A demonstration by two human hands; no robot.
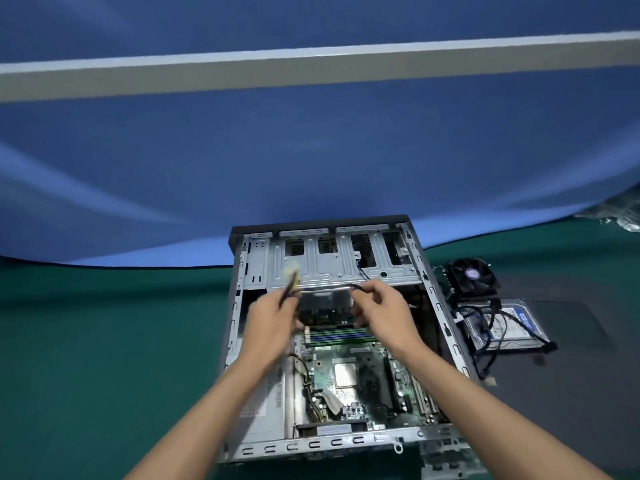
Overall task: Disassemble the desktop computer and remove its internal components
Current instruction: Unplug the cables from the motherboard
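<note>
Item: black cable [325, 287], long axis nine-to-three, which I pinch between my left hand [277, 315] and right hand [379, 306], both curled round its ends above the open computer case [239, 327] on the desk [104, 341], removed fan [469, 277] at three o'clock.

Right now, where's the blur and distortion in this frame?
Head view: motion blur smears the left hand and the pale connector on the black cable it holds; right hand sharper. Wide-angle lens bows the blue backdrop. Green motherboard reads clearly.
</note>
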